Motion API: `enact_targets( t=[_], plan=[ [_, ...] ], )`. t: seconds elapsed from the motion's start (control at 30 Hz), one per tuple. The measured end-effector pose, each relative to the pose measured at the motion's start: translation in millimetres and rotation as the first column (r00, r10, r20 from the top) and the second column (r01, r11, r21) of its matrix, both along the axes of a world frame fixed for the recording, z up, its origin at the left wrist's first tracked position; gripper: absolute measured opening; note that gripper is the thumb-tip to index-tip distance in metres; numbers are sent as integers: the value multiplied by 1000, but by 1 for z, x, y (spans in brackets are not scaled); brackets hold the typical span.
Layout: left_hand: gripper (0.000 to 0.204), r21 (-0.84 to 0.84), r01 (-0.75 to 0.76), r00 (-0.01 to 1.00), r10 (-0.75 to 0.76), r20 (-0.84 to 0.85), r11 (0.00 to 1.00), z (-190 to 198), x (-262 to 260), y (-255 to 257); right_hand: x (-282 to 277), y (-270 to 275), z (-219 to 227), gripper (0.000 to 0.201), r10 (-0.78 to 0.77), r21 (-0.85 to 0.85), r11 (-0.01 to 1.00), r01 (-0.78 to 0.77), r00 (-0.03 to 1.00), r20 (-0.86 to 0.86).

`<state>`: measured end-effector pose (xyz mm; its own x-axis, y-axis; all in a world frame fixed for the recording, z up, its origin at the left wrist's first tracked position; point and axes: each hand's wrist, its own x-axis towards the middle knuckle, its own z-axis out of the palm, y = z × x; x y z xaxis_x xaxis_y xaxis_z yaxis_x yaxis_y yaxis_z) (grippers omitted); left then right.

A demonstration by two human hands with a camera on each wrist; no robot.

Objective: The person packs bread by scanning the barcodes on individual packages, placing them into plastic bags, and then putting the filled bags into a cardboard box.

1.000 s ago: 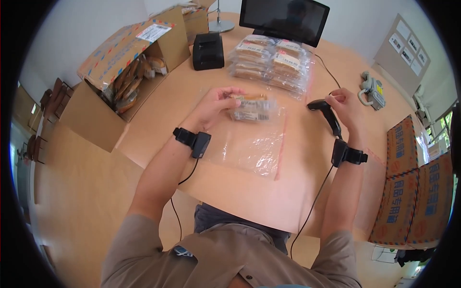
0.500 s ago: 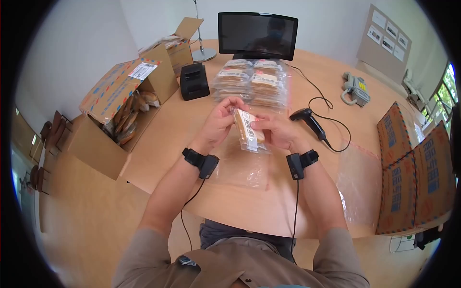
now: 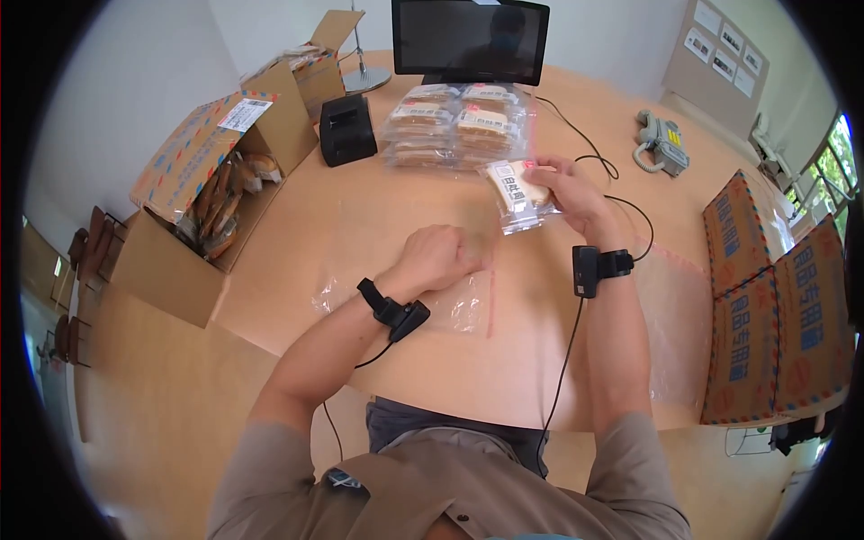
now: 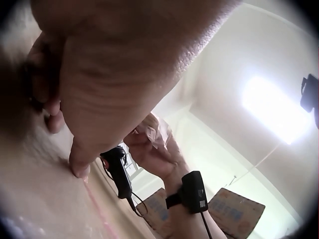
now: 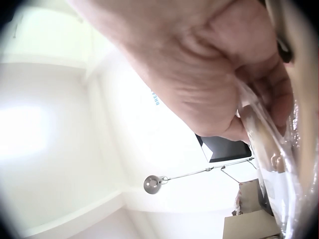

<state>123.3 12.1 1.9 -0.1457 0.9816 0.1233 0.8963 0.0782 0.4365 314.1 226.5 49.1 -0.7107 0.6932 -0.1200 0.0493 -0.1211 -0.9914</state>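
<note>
My right hand [image 3: 571, 193] pinches a packet of white toast [image 3: 516, 193] by its right side, raised in front of the stacked packs. The packet is in clear film with a white printed label; in the right wrist view, its wrapper [image 5: 279, 169] shows edge-on beside my fingers. My left hand [image 3: 435, 258] is lower, at the clear plastic bag [image 3: 450, 310] lying flat on the table. Its fingers are bent, and in the left wrist view the thumb tip is at the bag by the pink strip [image 4: 99, 206]; whether film is pinched I cannot tell.
Bagged toast packs [image 3: 459, 126] are stacked before the monitor [image 3: 472, 40]. Left stand an open carton [image 3: 202, 171] of packaged bread and a black device [image 3: 347, 130]. A barcode scanner [image 4: 117, 172] lies beyond my right hand. Right are a telephone [image 3: 661, 142] and printed cartons [image 3: 774, 315].
My right hand let go of the scanner, took the toast packet from my left hand and moved right with it. My left hand released the packet and moved down to the plastic bag.
</note>
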Motion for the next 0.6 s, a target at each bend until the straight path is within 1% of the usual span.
enact_targets(
  t=[0.07, 0.1, 0.13, 0.17, 0.2, 0.23, 0.3, 0.33, 0.37, 0.4, 0.43, 0.47, 0.5, 0.53, 0.57, 0.6],
  plan=[
    [38, 31, 35, 995, -37, 90, 999, -8, -7, 3, 6, -18, 19, 66, -1, -40, 999, 2, 1000, 15],
    [38, 28, 33, 995, -36, 90, 999, -11, -10, 3, 9, -24, 25, 69, -5, -74, 997, 7, 1000, 28],
    [33, 39, 43, 991, -48, 122, 998, -11, -11, 3, 10, -21, 22, 69, -4, -78, 997, 6, 1000, 29],
    [29, 51, 52, 986, -60, 153, 997, -12, -12, 3, 14, -14, 17, 72, 80, -56, 995, -80, 997, 11],
    [29, 50, 52, 986, -59, 154, 997, -13, -14, 3, 16, -10, 13, 76, 164, -32, 986, -164, 986, -5],
    [30, 43, 57, 986, -63, 157, 997, -11, -14, 3, 16, -9, 11, 76, 165, -33, 986, -165, 986, -4],
    [31, 36, 60, 985, -65, 162, 998, -7, -12, 2, 15, -9, 9, 74, 169, -23, 985, -172, 982, -84],
    [33, -43, 40, 992, -34, 124, 998, 5, -6, -1, 15, -9, 10, 74, 171, -24, 984, -174, 982, -83],
    [34, -122, 16, 996, -6, 84, 992, 11, -2, -1, 15, -10, 14, 67, 161, -32, 986, -164, 985, -66],
    [34, -123, 13, 996, -2, 86, 992, 11, 0, -1, 15, -10, 15, 60, 153, -39, 987, -155, 987, -49],
    [35, -97, 33, 999, -30, 33, 995, 10, 1, -1, 15, -6, 13, 60, 157, -40, 987, -158, 987, -47],
    [36, -72, 55, 998, -57, -21, 996, 9, 1, -1, 16, -1, 10, 51, 152, -25, 988, -152, 988, -13],
    [36, -71, 53, 998, -54, -20, 996, 8, 0, -1, 17, 3, 7, 43, 146, -11, 989, -146, 989, 21],
    [35, -54, 79, 997, -78, 25, 995, 5, -2, 0, 18, 0, 11, 43, 148, -10, 989, -147, 989, 23],
    [35, -36, 104, 992, -102, 70, 994, 1, -4, 2, 20, -3, 16, 38, 142, -15, 990, -142, 989, 47],
    [35, -34, 104, 992, -101, 70, 994, -2, -8, 3, 21, -6, 20, 33, 137, -20, 991, -136, 988, 71]
  ],
)
